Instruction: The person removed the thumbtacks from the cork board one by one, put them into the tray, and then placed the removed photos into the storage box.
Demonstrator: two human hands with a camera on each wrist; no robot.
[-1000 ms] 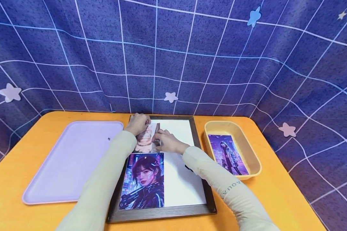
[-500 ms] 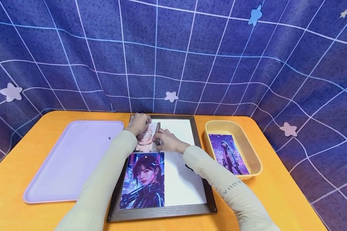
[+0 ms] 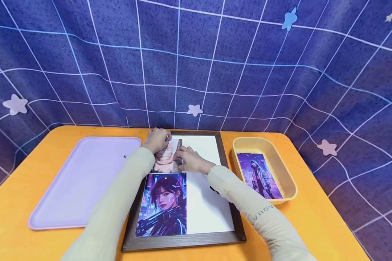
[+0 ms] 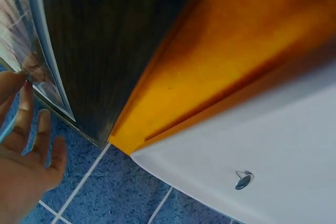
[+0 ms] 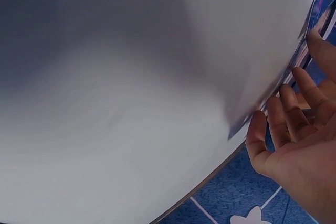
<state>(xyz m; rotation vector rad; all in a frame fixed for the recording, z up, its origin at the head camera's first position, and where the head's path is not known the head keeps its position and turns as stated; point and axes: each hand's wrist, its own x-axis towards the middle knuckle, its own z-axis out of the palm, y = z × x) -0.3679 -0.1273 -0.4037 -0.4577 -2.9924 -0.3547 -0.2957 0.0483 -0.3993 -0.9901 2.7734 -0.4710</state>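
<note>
A picture print in pale pink and brown tones [image 3: 164, 162] lies on the upper left of a dark-framed white board [image 3: 212, 217]. At its top, my left hand [image 3: 157, 139] pinches a tiny thing between thumb and index finger; the fingertips hide most of it, and it seems to be a thumbtack. My right hand [image 3: 191, 160] rests its fingertips on the right side of the same print, thumb lower down. In the right wrist view, those fingers [image 5: 286, 121] line the print's edge. Directly below lies a neon-coloured portrait print [image 3: 163, 206], with a small shiny tack head near its top edge.
On the left stands a lilac tray [image 3: 81, 181] with one metal thumbtack [image 4: 244, 180] on it. To the right, a yellow bin [image 3: 282, 174] holds a print of a hooded figure [image 3: 258, 175]. A blue gridded curtain [image 3: 196, 65] hangs behind the orange table [image 3: 313, 224].
Both hands stay at the upper print with almost no movement. The whole view has shifted very slightly.
</note>
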